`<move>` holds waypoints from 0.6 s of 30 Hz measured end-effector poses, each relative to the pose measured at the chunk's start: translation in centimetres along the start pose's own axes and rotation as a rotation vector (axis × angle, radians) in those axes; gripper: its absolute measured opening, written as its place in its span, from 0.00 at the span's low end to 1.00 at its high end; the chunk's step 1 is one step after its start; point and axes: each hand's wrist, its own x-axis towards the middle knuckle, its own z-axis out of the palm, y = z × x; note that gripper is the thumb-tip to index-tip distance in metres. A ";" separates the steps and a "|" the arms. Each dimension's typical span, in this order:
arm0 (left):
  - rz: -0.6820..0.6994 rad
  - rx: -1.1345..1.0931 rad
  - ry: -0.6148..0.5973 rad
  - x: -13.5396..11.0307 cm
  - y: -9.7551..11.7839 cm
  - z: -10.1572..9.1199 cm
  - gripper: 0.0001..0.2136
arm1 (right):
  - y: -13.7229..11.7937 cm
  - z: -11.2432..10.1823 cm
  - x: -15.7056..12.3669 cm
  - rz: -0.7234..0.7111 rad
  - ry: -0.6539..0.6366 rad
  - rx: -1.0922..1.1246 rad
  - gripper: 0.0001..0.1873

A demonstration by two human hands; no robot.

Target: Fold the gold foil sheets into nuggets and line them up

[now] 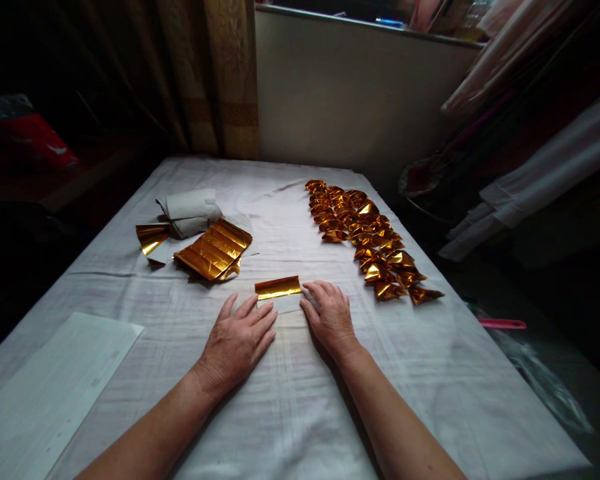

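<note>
A small sheet of foil paper (279, 287) lies on the table between my hands, its upper part shiny gold and its lower strip whitish. My left hand (241, 331) rests palm down at the sheet's left edge, fingers stretched and spread. At the right edge is my right hand (330, 315), with its fingers slightly bent and the thumb apart from the forefinger. Both hands' fingertips touch or nearly touch the paper. Beyond my left hand, a stack of creased gold foil sheets (215, 248) leans over other papers. Several folded gold foil pieces (367, 223) form rows on the right.
A white cloth covers the table (280, 413). A roll of whitish paper (193, 208) and a curled gold scrap (153, 237) lie at the back left. A white sheet (63, 387) is at the near left. A pink handle (503, 323) shows beyond the right edge.
</note>
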 end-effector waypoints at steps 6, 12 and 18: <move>-0.015 0.028 0.005 -1.9 -1.0 -0.6 0.15 | -0.1 -0.1 0.0 0.005 -0.015 0.015 0.14; -0.034 -0.010 0.055 -1.7 -1.1 -0.9 0.13 | 0.1 -0.2 0.0 -0.032 -0.009 0.046 0.11; -0.187 -0.097 0.045 0.5 -0.9 -0.6 0.05 | 0.3 -0.3 -0.1 -0.051 -0.009 0.104 0.15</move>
